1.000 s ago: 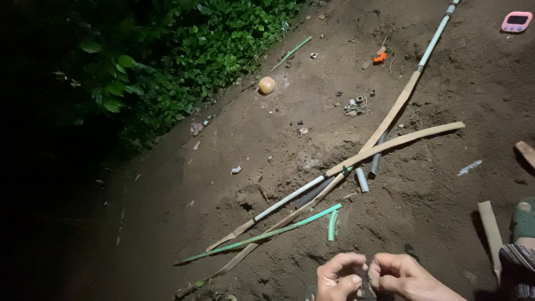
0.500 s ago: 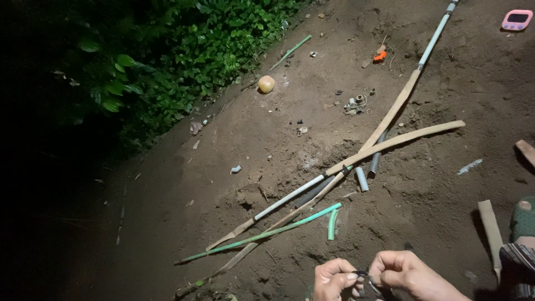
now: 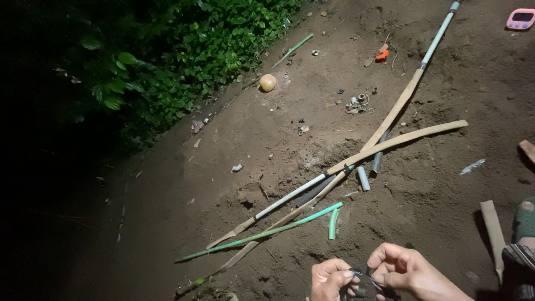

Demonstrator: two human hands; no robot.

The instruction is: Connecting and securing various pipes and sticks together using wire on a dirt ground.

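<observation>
At the bottom edge of the head view, my left hand (image 3: 330, 278) and my right hand (image 3: 402, 270) are close together over bare soil. Both pinch a small dark strip (image 3: 363, 275) stretched between their fingertips; its lower part is cut off by the frame. Just beyond the hands lie a long green stick (image 3: 267, 234) and a short bent green piece (image 3: 333, 223).
Pale bamboo slats (image 3: 398, 140) and a white pipe (image 3: 290, 196) cross on the dirt. A long grey pipe (image 3: 437, 36) runs to the top. A round yellowish fruit (image 3: 268, 82), leafy bushes (image 3: 184, 50), a pink device (image 3: 521, 19) and a sandalled foot (image 3: 521, 223) lie around.
My hands have shifted slightly and spread a little apart, with the dark strip now showing between the fingertips. The sticks and pipes on the ground have not moved.
</observation>
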